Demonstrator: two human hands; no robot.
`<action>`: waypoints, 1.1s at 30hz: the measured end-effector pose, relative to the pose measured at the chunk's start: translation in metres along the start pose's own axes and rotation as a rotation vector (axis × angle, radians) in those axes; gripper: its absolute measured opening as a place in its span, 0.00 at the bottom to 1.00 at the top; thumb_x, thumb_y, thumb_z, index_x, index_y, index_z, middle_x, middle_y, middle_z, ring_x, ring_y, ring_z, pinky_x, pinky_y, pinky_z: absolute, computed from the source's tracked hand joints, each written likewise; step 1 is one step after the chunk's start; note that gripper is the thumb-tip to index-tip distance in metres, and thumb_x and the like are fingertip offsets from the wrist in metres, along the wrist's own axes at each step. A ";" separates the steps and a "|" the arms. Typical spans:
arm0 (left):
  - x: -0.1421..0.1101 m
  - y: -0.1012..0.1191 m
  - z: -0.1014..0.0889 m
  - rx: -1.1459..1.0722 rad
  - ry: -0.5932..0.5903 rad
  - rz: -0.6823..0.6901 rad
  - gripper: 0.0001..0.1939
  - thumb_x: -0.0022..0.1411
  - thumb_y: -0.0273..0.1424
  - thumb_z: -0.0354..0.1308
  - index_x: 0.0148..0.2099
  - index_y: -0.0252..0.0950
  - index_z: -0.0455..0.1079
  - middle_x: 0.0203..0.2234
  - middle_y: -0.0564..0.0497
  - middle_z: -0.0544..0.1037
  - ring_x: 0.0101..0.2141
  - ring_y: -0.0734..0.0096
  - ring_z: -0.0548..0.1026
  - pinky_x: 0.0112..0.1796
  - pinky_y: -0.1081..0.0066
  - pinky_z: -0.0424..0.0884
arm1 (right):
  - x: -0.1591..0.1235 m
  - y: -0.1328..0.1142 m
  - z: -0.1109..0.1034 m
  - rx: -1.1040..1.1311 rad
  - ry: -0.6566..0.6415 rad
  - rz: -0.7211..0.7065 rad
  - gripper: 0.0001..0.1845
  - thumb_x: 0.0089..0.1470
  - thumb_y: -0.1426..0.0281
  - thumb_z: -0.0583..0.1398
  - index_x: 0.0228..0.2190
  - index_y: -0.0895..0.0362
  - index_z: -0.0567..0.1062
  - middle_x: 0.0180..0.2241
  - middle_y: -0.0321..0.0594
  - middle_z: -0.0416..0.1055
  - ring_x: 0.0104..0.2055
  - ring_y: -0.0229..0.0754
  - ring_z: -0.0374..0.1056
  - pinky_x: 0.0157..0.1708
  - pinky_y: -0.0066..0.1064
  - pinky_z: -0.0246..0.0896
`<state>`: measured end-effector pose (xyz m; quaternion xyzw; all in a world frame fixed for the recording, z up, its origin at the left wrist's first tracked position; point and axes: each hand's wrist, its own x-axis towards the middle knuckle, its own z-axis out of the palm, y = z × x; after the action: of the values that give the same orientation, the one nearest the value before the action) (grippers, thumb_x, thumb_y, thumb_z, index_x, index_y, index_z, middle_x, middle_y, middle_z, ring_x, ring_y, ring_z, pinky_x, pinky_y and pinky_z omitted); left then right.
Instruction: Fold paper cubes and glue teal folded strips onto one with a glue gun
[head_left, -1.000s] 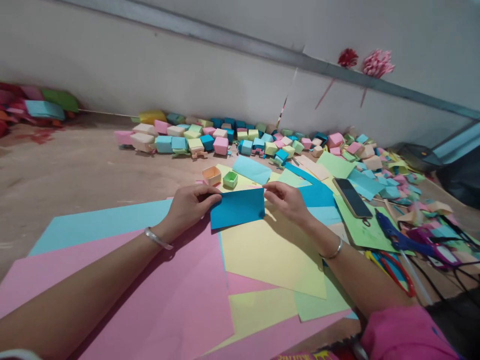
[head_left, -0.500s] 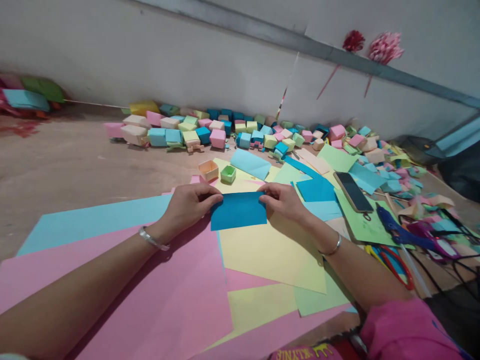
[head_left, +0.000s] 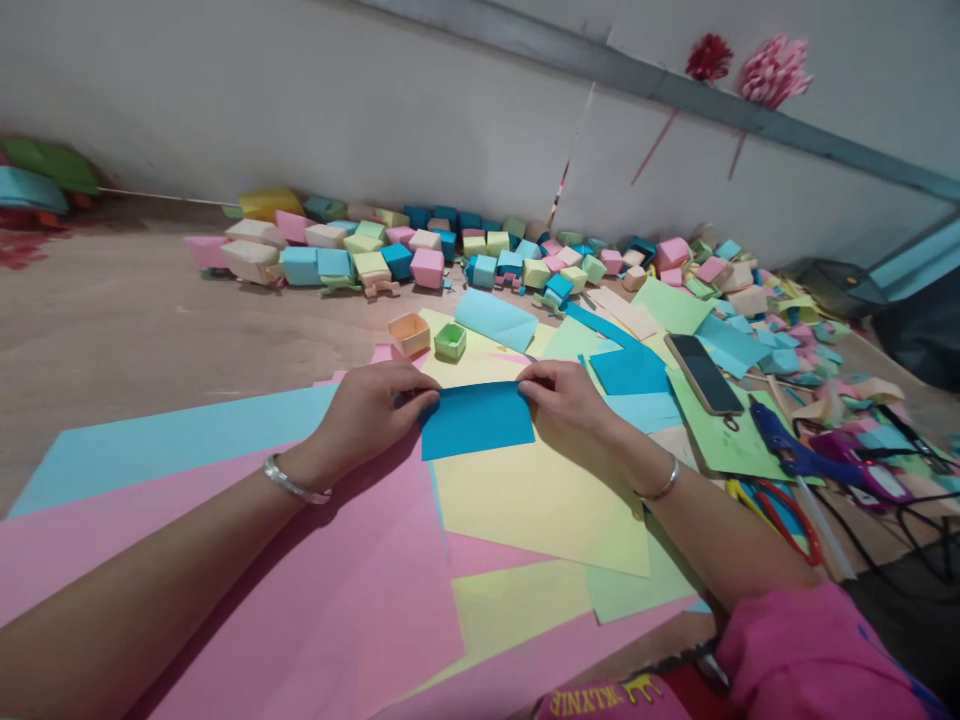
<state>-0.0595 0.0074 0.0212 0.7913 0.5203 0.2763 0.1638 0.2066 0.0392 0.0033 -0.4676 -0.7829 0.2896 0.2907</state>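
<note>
A rectangular piece of dark blue paper point(head_left: 480, 425) is held up by its far edge, where a narrow strip looks folded over. My left hand point(head_left: 379, 410) pinches its upper left corner between thumb and fingers. At the upper right corner, my right hand point(head_left: 559, 392) has a like pinch. Beneath lie loose coloured sheets: a pink sheet point(head_left: 337, 580), a yellow sheet point(head_left: 547, 510) and a light blue sheet point(head_left: 187, 430). Just beyond my left hand stand a small open peach paper box point(head_left: 409, 335) and an open green paper box point(head_left: 450, 342).
Several small folded paper boxes point(head_left: 427, 268) line the wall at the back. To the right lie a phone point(head_left: 703, 374), a blue glue gun point(head_left: 795, 445), scissors point(head_left: 787, 520) with red handles, cords and paper scraps. Two paper flowers point(head_left: 775, 72) hang on the wall.
The far edge of the blue paper now shows a darker, folded-looking strip. Both hands keep their pinch at the corners. The view has shifted slightly.
</note>
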 end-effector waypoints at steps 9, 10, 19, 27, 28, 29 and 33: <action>-0.001 -0.011 0.005 0.071 -0.007 0.113 0.11 0.62 0.37 0.54 0.34 0.42 0.77 0.31 0.48 0.80 0.35 0.60 0.75 0.35 0.64 0.68 | 0.000 0.001 0.001 -0.167 -0.094 -0.067 0.05 0.45 0.74 0.68 0.27 0.57 0.77 0.26 0.36 0.72 0.29 0.37 0.65 0.29 0.28 0.57; -0.001 -0.011 0.005 0.073 -0.020 0.115 0.11 0.62 0.37 0.55 0.34 0.42 0.77 0.32 0.48 0.80 0.35 0.60 0.75 0.35 0.64 0.68 | 0.001 0.002 0.001 -0.183 -0.094 -0.082 0.04 0.46 0.76 0.67 0.26 0.57 0.77 0.26 0.36 0.72 0.29 0.37 0.65 0.30 0.28 0.56; -0.001 -0.010 0.006 0.076 -0.046 0.096 0.10 0.60 0.37 0.56 0.33 0.40 0.77 0.30 0.48 0.79 0.34 0.60 0.75 0.34 0.65 0.67 | -0.001 0.003 0.000 -0.220 -0.069 -0.176 0.03 0.51 0.76 0.63 0.28 0.57 0.77 0.28 0.38 0.72 0.31 0.39 0.65 0.32 0.30 0.57; 0.000 -0.010 0.006 0.073 -0.059 0.073 0.08 0.60 0.35 0.57 0.33 0.39 0.76 0.31 0.48 0.79 0.35 0.61 0.74 0.34 0.66 0.67 | -0.002 0.007 0.005 -0.268 -0.067 -0.222 0.08 0.56 0.77 0.58 0.29 0.57 0.76 0.32 0.42 0.75 0.36 0.43 0.69 0.36 0.33 0.61; 0.000 -0.009 0.007 0.070 -0.057 0.069 0.08 0.60 0.35 0.57 0.33 0.39 0.76 0.30 0.48 0.79 0.35 0.61 0.74 0.34 0.66 0.67 | -0.002 0.008 0.005 -0.272 -0.065 -0.221 0.08 0.56 0.77 0.58 0.29 0.57 0.76 0.32 0.42 0.75 0.36 0.43 0.69 0.36 0.33 0.61; 0.000 -0.008 0.007 0.063 -0.052 0.069 0.08 0.60 0.35 0.58 0.33 0.39 0.76 0.30 0.49 0.79 0.34 0.62 0.75 0.34 0.66 0.67 | -0.002 0.008 0.006 -0.273 -0.057 -0.221 0.08 0.56 0.77 0.57 0.29 0.57 0.76 0.32 0.42 0.75 0.36 0.43 0.69 0.36 0.33 0.61; -0.003 -0.003 0.004 0.022 0.105 0.113 0.08 0.62 0.36 0.57 0.34 0.40 0.76 0.30 0.50 0.79 0.34 0.64 0.75 0.36 0.66 0.70 | -0.004 -0.002 0.002 -0.299 0.065 -0.273 0.10 0.59 0.74 0.55 0.30 0.56 0.76 0.31 0.42 0.75 0.35 0.43 0.69 0.36 0.34 0.63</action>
<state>-0.0604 0.0059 0.0151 0.8054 0.4859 0.3204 0.1117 0.2055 0.0342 0.0023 -0.4043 -0.8635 0.1129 0.2797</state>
